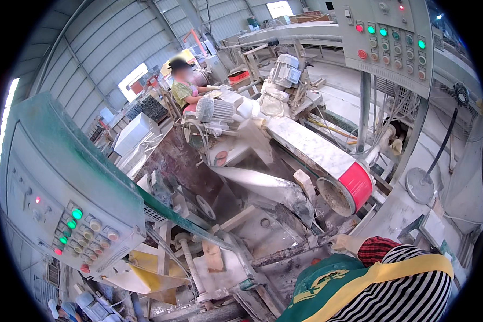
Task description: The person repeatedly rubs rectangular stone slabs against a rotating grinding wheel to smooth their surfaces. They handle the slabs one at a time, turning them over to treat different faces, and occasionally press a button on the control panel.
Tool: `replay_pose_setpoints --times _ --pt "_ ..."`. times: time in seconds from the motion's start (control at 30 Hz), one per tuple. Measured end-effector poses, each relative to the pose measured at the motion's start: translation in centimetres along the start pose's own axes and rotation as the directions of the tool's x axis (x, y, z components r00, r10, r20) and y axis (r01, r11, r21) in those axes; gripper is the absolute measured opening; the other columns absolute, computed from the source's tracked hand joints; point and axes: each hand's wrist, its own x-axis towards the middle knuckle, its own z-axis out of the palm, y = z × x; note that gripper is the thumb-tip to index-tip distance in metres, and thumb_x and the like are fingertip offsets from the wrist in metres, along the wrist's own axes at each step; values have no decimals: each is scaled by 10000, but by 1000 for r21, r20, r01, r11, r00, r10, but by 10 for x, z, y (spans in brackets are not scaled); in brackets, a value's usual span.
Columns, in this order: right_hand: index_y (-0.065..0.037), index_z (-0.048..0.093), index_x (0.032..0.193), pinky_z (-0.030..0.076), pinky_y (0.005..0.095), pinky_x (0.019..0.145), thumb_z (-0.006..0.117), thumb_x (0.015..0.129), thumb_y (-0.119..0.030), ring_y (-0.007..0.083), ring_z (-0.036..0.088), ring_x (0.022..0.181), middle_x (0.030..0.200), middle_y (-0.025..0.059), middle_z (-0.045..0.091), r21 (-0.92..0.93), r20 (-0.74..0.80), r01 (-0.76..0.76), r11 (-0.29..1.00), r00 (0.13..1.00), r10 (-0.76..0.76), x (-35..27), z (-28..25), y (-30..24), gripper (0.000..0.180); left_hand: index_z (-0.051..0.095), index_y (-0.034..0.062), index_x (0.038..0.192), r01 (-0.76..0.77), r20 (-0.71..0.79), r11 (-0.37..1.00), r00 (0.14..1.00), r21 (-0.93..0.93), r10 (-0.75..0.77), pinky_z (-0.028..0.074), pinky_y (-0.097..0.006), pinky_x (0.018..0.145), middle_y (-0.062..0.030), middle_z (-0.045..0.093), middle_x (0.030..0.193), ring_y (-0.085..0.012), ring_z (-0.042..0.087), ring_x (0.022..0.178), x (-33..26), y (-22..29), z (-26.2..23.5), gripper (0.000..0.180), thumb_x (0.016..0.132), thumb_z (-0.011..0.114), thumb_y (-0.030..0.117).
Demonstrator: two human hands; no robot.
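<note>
Pale and small, my right hand point(346, 244) comes out of a red-and-black checked cuff point(378, 250) at the lower right. It is close to a dusty metal rail point(292, 252) of the machine frame; whether it touches the rail I cannot tell. Its fingers are too unclear to show a grip. Below it are my green apron point(330, 271) with yellow edging and my black-and-white striped top point(397, 295). Beyond the hand lies a long white machine housing point(311, 145) with a red end band point(356, 188). My left hand is out of sight.
Control panels with lit buttons stand at left point(72, 198) and upper right point(386, 40). A co-worker point(185, 88) in a dark cap works behind a grey motor point(216, 110); another person point(64, 310) is at lower left. A green bar point(185, 222), wooden blocks point(213, 256) and pipes crowd the middle.
</note>
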Motion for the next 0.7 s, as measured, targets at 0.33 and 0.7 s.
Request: replay_pose_setpoints --times 0.33,0.7 --pt "-126 500 1456 569 375 542 591 900 -205 222 683 637 840 130 711 319 265 -294 901 941 213 -10 41 64 569 554 -23 1368 16 42 886 999 -464 4 392 -573 1082 -255 573 1359 -451 485 1310 -17 48 -100 545 956 640 322" --pt "-162 557 1403 554 375 707 688 928 -385 251 688 797 1015 134 708 890 102 -47 453 990 -98 41 -3 -138 541 566 -9 1325 517 469 -66 816 -853 337 388 -467 1120 -250 567 1353 -390 522 1295 62 210 -219 662 751 827 191"
